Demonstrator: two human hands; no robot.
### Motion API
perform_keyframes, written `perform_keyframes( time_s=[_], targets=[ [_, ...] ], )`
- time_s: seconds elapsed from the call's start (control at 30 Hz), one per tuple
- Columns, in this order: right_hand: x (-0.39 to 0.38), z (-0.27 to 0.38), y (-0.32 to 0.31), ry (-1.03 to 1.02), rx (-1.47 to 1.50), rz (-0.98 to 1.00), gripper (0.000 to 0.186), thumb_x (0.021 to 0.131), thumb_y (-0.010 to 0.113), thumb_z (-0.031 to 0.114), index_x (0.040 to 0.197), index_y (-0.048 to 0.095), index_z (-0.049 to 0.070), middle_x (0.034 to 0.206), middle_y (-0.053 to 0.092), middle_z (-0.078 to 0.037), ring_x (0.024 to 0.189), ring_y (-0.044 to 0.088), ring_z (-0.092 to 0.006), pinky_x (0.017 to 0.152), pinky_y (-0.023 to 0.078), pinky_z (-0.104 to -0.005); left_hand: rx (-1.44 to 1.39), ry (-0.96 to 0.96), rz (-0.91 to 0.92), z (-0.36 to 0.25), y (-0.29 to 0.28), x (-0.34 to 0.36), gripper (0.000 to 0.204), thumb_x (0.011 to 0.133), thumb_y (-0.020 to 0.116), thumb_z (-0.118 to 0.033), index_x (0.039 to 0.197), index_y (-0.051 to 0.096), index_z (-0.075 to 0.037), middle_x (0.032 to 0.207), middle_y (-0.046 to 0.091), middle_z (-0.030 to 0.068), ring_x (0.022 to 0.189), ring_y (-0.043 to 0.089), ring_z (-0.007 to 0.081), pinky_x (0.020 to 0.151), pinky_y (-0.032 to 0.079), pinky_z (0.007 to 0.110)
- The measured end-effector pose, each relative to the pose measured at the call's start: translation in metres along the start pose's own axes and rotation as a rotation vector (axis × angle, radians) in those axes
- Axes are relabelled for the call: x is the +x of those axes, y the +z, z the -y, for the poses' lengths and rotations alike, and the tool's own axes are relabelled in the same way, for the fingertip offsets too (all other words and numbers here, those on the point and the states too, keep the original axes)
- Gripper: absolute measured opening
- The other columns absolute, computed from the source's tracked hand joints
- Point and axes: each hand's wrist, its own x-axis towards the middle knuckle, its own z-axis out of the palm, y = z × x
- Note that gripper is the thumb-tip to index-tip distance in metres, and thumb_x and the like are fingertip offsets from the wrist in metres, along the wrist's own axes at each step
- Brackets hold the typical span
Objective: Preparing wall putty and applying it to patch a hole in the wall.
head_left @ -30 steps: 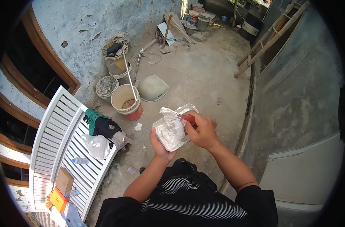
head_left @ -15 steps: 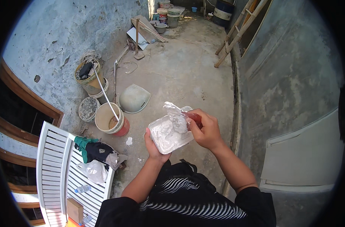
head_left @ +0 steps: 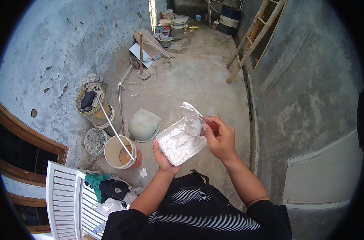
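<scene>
A rectangular plastic tub (head_left: 176,159) of white putty (head_left: 175,138) is held in front of my body. My left hand (head_left: 166,161) grips it at the near left side, thumb up along the wall. In my right hand (head_left: 222,140), fingers closed, is the reddish-brown handle of a putty knife (head_left: 212,126). Its blade (head_left: 193,125) is coated in white putty and stands tilted over the tub's far right part. A lump of putty sticks up at the blade's far corner. Whether the blade's lower edge touches the putty is hard to see.
Left of me stand a bucket with a pole (head_left: 120,153), rubble-filled buckets (head_left: 95,141) and an upturned grey basin (head_left: 144,125). A white slatted bench (head_left: 64,200) holds clothes and a plastic bag. A bamboo ladder (head_left: 254,40) leans on the right wall; a hoe (head_left: 142,60) stands farther off.
The view has tipped up and turned slightly, so the surroundings sit lower. My right hand and the putty knife have moved a little to the right over the tub. Both grips stay the same.
</scene>
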Motion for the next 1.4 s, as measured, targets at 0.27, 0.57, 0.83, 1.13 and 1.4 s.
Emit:
perform_keyframes(
  time_s=[0.27, 0.57, 0.83, 1.13, 1.4],
  targets=[
    [0.061, -0.029, 0.019, -0.053, -0.068, 0.179, 0.021, 0.089, 0.064, -0.006, 0.109, 0.069, -0.002, 0.092, 0.072, -0.012, 0.082, 0.071, -0.0155, 0.068, 0.056, -0.0273, -0.013, -0.004, -0.027, -0.031, -0.012, 0.07, 0.085, 0.097, 0.038, -0.068, 0.15, 0.039, -0.001, 0.148, 0.05, 0.0184, 0.134, 0.051, 0.0378, 0.114, 0.039, 0.051],
    [0.165, -0.088, -0.009, -0.334, -0.065, 0.325, 0.032, 0.08, 0.063, -0.011, 0.106, 0.074, 0.003, 0.098, 0.075, -0.013, 0.089, 0.072, -0.0255, 0.08, 0.057, -0.0329, 0.035, 0.021, -0.065, -0.024, -0.014, 0.157, 0.084, 0.097, 0.038, -0.069, 0.148, 0.043, -0.004, 0.145, 0.053, 0.0185, 0.131, 0.054, 0.0369, 0.112, 0.042, 0.052],
    [0.246, -0.166, -0.033, -0.211, 0.164, 0.433, 0.028, 0.085, 0.061, -0.013, 0.108, 0.071, -0.002, 0.102, 0.074, -0.013, 0.093, 0.071, -0.0194, 0.082, 0.055, -0.0302, 0.108, -0.001, -0.113, 0.035, 0.016, 0.253, 0.083, 0.097, 0.037, -0.069, 0.145, 0.046, -0.003, 0.14, 0.057, 0.019, 0.126, 0.057, 0.0371, 0.108, 0.045, 0.052],
    [0.332, -0.211, -0.111, -0.006, 0.312, 0.823, 0.016, 0.093, 0.064, -0.005, 0.108, 0.068, -0.006, 0.1, 0.072, -0.013, 0.09, 0.072, -0.0174, 0.082, 0.057, -0.0306, 0.027, -0.031, -0.126, 0.096, 0.029, 0.337, 0.08, 0.097, 0.036, -0.069, 0.143, 0.049, -0.004, 0.137, 0.059, 0.0184, 0.125, 0.059, 0.0363, 0.108, 0.045, 0.052],
    [0.36, -0.227, -0.159, -0.154, 0.086, 0.463, 0.023, 0.086, 0.062, -0.011, 0.106, 0.072, -0.003, 0.098, 0.075, -0.014, 0.091, 0.072, -0.0191, 0.081, 0.056, -0.0301, 0.093, -0.127, -0.062, 0.136, 0.065, 0.386, 0.079, 0.098, 0.036, -0.067, 0.144, 0.047, -0.004, 0.138, 0.058, 0.0178, 0.126, 0.058, 0.0359, 0.107, 0.047, 0.052]
  ],
)
